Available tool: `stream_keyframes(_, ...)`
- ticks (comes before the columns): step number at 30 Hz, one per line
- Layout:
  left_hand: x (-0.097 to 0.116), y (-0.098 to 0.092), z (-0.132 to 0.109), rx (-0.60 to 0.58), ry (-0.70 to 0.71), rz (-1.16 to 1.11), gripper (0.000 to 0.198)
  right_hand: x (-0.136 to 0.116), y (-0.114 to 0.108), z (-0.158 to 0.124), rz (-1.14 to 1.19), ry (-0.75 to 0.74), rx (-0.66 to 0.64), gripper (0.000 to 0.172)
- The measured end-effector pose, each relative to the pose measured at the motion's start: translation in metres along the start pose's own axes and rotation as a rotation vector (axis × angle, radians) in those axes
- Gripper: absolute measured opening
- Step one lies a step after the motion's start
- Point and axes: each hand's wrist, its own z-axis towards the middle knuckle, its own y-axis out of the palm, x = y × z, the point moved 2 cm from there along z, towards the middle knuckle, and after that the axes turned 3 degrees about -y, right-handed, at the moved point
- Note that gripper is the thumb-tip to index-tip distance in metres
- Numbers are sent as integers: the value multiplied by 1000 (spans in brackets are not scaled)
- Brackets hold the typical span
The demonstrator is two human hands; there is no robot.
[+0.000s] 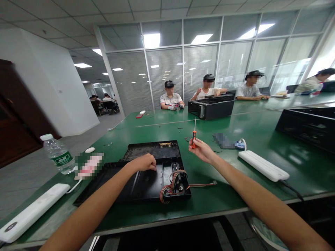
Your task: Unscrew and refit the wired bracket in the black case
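An opened black computer case (146, 181) lies flat on the green table (225, 195) in front of me, with a bundle of coloured wires (172, 184) at its right end. My left hand (145, 162) rests inside the case, fingers curled down onto the black metal. To the right of the case, my right hand (201, 150) is raised above the table. It grips a small screwdriver (194, 136) with an orange and black handle, the shaft pointing straight up.
A water bottle (59, 153) stands at the left. White power strips lie at the near left (31, 212) and at the right (263, 165). Other black cases (211, 106) (306, 127) sit farther back. Several people sit along the table's far side.
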Motion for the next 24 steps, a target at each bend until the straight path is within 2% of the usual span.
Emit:
stream_keyframes(3,1,-10,-13,18,43,-19,27,2,17,-9,-325,-67,-128,9)
stream_keyframes(6,-7,-21,-21,141,-3,24,34,1,47,-32,-837,-301,-269,8)
stream_keyframes(8,-18,-24,-20,184,-66,81,36,6,71,-57,-1184,-452,-462,13)
stream_keyframes(10,-32,-21,-14,159,-129,122,38,15,92,-85,-1446,-527,-690,18)
stream_keyframes(12,-44,-14,-6,100,-162,103,40,24,104,-109,-1632,-618,-790,13)
stream_keyframes(16,-54,-2,9,9,-106,-66,39,31,105,-133,-1763,-754,-927,16)
stream_keyframes(20,-46,0,14,103,40,-121,36,19,95,-139,-1736,-793,-988,17)
stream_keyframes(24,-43,2,17,119,24,-48,27,12,89,-146,-1739,-773,-1000,16)
